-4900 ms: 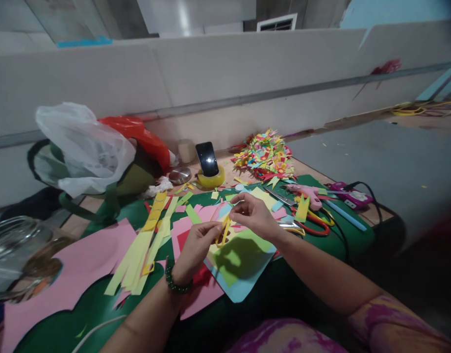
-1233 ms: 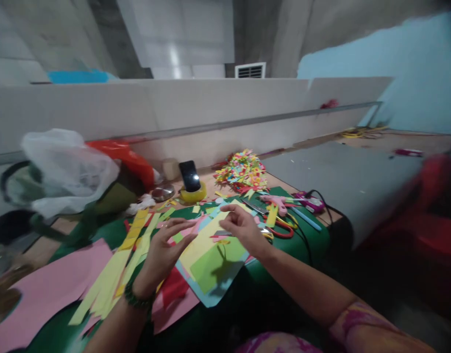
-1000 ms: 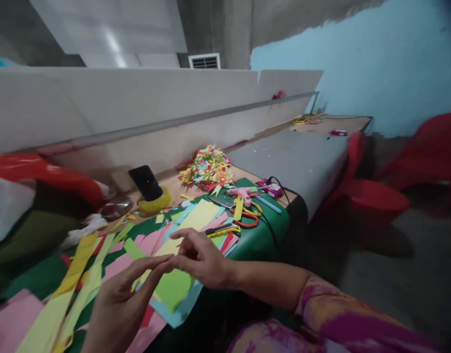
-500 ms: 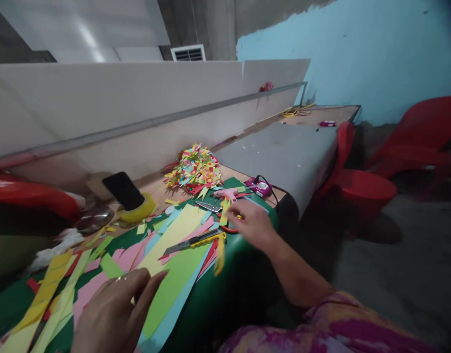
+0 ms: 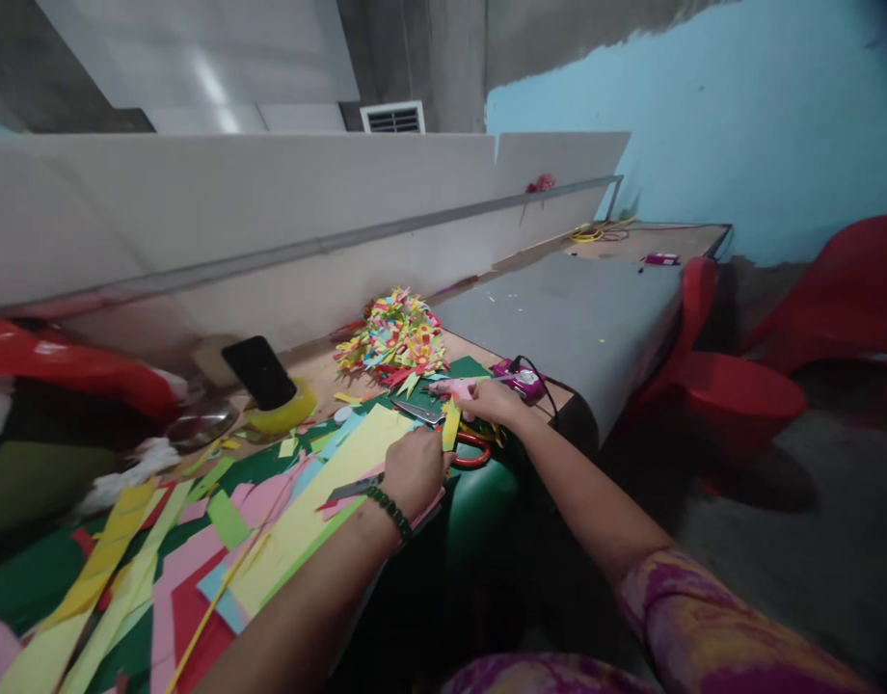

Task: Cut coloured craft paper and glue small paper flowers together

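A short yellow paper strip [image 5: 451,424] stands between my two hands. My left hand [image 5: 416,469], closed, grips its lower end beside the scissors [image 5: 472,451] with red handles. My right hand [image 5: 489,401] pinches near the strip's upper end, with its fingertips partly hidden. Just behind those fingers lies a pink glue gun [image 5: 454,387]. Under my left hand, a utility knife [image 5: 353,489] rests on a stack of coloured paper; its handle is covered. The top sheet is pale yellow paper [image 5: 342,453].
A heap of colourful paper flowers [image 5: 396,339] sits by the white partition [image 5: 284,202]. To the left are a phone [image 5: 259,371] on a yellow tape roll [image 5: 288,410], a metal bowl [image 5: 201,424] and paper strips [image 5: 115,545]. A red chair [image 5: 733,390] stands at the right.
My left hand has moved forward and right, from over the near paper to the yellow strip. My right hand has shifted slightly up and away. The view has turned a little.
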Demonstrator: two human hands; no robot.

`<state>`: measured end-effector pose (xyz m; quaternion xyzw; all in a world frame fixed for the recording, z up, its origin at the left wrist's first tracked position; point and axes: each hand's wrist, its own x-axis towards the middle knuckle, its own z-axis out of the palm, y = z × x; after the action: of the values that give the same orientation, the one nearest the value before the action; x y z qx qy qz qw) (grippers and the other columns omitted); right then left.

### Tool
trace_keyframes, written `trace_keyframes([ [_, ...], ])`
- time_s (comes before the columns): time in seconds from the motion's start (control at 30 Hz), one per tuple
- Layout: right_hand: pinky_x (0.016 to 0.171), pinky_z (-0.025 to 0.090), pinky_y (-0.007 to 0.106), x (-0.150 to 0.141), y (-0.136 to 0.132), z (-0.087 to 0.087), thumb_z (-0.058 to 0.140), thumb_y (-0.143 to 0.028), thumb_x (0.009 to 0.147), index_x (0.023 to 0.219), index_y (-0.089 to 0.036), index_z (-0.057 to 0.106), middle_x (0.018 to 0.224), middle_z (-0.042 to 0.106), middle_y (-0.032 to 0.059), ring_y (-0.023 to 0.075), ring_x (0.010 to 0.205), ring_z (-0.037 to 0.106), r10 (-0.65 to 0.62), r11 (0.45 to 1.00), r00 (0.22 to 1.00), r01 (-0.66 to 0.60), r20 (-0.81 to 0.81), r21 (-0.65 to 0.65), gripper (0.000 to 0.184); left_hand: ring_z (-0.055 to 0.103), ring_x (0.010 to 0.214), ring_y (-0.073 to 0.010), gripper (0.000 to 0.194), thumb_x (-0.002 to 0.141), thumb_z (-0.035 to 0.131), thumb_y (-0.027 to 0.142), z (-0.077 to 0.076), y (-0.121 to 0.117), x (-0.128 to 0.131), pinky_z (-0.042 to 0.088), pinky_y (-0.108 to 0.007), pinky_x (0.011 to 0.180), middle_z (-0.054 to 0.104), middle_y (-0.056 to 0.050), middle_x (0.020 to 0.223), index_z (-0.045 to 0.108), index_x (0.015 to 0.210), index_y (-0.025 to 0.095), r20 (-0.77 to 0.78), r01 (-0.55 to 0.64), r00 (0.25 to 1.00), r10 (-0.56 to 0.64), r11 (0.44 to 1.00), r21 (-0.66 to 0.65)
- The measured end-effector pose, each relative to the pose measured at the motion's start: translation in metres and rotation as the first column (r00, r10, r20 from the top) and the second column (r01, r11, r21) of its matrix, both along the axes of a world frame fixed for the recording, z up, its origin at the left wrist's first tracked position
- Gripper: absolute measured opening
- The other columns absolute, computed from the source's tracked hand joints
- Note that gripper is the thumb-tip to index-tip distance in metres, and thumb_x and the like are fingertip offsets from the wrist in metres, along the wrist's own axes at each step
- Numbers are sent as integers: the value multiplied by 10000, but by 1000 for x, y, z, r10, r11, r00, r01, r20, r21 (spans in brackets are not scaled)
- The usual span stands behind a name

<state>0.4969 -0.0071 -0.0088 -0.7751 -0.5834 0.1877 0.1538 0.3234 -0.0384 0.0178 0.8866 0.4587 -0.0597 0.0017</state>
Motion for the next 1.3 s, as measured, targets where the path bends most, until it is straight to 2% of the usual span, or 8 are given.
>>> trace_keyframes([
  [0.2, 590, 371, 242, -1, 2, -4, 498, -407, 853, 760, -138, 699, 744, 704, 92, 196, 712, 634, -94, 988, 995, 96, -20, 120, 349, 617, 974, -235, 267, 939, 402, 213, -22, 7, 3, 453, -332, 780, 663, -123, 1043, 652, 1023, 172, 85, 137, 987, -138, 990, 14],
  [0.3, 631, 377, 246, -1, -3, 5, 468, -403, 871, 893, -133, 667, 849, 701, 90, 192, 766, 623, -133, 963, 991, 135, -24, 235, 337, 613, 954, -258, 319, 933, 374, 184, -24, 3, 2, 438, -363, 762, 657, -146, 1020, 692, 936, 157, 85, 154, 984, -157, 987, 38],
  [0.5, 678, 403, 253, -5, -6, 23, 551, -428, 818, 810, -159, 622, 772, 681, 55, 183, 748, 618, -109, 864, 987, 153, -119, 480, 278, 600, 972, -239, 286, 933, 432, 265, -18, 6, -3, 432, -345, 807, 657, -116, 1029, 700, 907, 169, 192, 86, 977, -89, 996, 25],
  [0.63, 694, 423, 261, -21, -1, 21, 519, -426, 859, 925, -161, 591, 854, 694, 72, 194, 795, 641, -72, 891, 997, 49, 33, 452, 282, 614, 954, -206, 256, 920, 495, 334, -7, 10, -9, 449, -291, 774, 646, -94, 1062, 667, 1016, 169, 282, 4, 959, -7, 1000, 11],
  [0.8, 749, 460, 323, -43, 12, 5, 572, -416, 857, 1105, -114, 548, 999, 685, 173, 277, 914, 660, 51, 949, 966, -125, 252, 290, 391, 621, 955, -230, 235, 907, 513, 317, -3, -9, -11, 464, -308, 770, 658, -102, 1000, 691, 907, 164, 200, 133, 972, -123, 991, -35],
  [0.97, 740, 470, 322, -52, 16, -6, 709, -446, 768, 1069, -119, 586, 988, 694, 174, 297, 919, 670, 118, 966, 953, -175, 279, 191, 461, 619, 975, -228, 184, 891, 523, 276, -1, -28, -18, 467, -314, 794, 659, -100, 1051, 676, 913, 176, 173, 162, 975, -140, 980, -118],
  [1.13, 703, 443, 277, -34, -1, 14, 568, -595, 830, 938, -172, 653, 922, 712, 108, 251, 897, 664, 168, 954, 958, -217, 232, 207, 445, 628, 968, -228, 235, 918, 461, 272, 12, -32, -38, 467, -322, 814, 656, -99, 1060, 676, 959, 188, 150, 152, 980, -132, 979, -135],
  [1.3, 688, 400, 222, 12, -9, 43, 527, -288, 900, 989, -238, 684, 976, 720, 25, 169, 883, 643, 157, 959, 973, -192, 171, 209, 188, 635, 985, -235, 306, 934, 418, 341, 22, -32, -58, 481, -322, 790, 657, -96, 1093, 679, 1047, 226, 175, 114, 980, -92, 986, -120],
])
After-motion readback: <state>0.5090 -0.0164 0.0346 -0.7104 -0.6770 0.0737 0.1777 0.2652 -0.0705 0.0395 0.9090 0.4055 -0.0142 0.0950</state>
